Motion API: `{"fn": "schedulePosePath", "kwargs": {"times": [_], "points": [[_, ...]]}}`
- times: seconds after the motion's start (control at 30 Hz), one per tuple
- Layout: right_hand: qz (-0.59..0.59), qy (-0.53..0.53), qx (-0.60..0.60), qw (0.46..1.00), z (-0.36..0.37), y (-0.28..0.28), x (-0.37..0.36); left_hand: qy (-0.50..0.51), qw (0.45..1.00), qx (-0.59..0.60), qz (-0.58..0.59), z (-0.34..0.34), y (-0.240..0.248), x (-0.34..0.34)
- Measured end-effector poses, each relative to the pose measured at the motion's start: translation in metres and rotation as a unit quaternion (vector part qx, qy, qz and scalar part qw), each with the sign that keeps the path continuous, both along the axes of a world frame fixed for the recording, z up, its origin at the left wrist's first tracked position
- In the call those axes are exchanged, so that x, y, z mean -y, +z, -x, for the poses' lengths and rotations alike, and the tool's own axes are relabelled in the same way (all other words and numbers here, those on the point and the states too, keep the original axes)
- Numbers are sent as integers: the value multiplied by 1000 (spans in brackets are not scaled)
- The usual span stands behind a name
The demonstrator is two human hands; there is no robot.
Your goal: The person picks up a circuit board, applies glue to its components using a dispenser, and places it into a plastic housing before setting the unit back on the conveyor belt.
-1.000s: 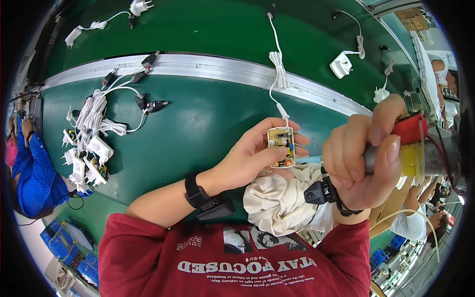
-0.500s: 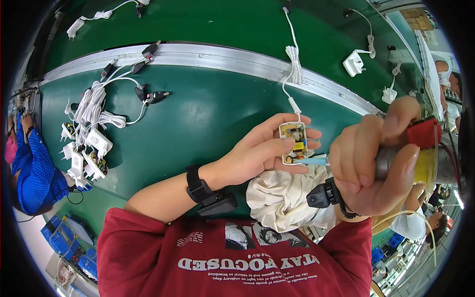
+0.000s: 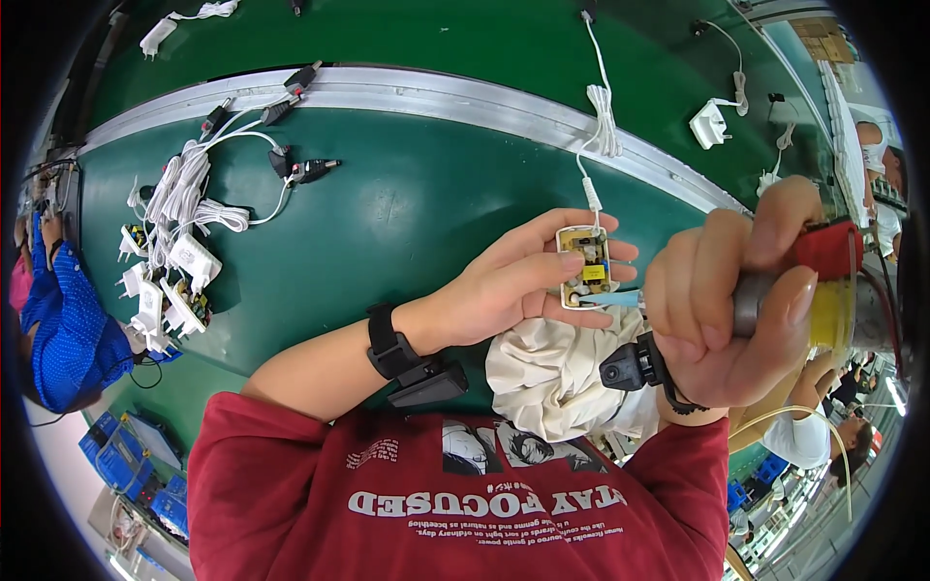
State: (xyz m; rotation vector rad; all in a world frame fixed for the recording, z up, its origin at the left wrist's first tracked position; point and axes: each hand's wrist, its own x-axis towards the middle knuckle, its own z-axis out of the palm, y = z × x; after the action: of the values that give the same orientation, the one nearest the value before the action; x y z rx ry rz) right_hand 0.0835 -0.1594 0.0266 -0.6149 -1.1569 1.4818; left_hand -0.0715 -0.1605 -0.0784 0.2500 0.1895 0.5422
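Holding the small circuit board flat across your left hand, you have it pinched lightly between thumb and fingers, component side up, well above the green table. Your right hand is wrapped fully round a handheld tool with a red and yellow body, and its pale blue tip meets the board's lower edge. Keeping the board level and your left wrist tucked close to your chest looks like the way to steady the contact; a firmer thumb near the edge would likely stop it tipping under the tip's pressure. That board is pale, roughly rectangular, with a yellow block part and a few dark parts on it, and a white cable runs from its top edge away over the metal rail. Below your hands a cream cloth lies bunched in your lap. Farther left on the table, a cluster of white adapters with coiled leads sits well apart.
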Motion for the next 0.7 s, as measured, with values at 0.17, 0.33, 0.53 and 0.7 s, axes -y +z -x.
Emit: {"fn": "schedulePosePath", "kwargs": {"times": [0.17, 0.33, 0.53, 0.7], "points": [[-2, -30, 23, 999, 2, 20, 0, -6, 1000, -14, -7, -2, 17, -2], [12, -70, 61, 996, 3, 54, 10, 17, 997, -57, -53, -8, 41, -4], [16, -74, 60, 995, 12, 77, 27, 122, 915, -176, -343, -55, 100, -94], [18, -92, 52, 994, 19, 87, 35, 331, 544, -378, -672, -87, 99, -142]]}}
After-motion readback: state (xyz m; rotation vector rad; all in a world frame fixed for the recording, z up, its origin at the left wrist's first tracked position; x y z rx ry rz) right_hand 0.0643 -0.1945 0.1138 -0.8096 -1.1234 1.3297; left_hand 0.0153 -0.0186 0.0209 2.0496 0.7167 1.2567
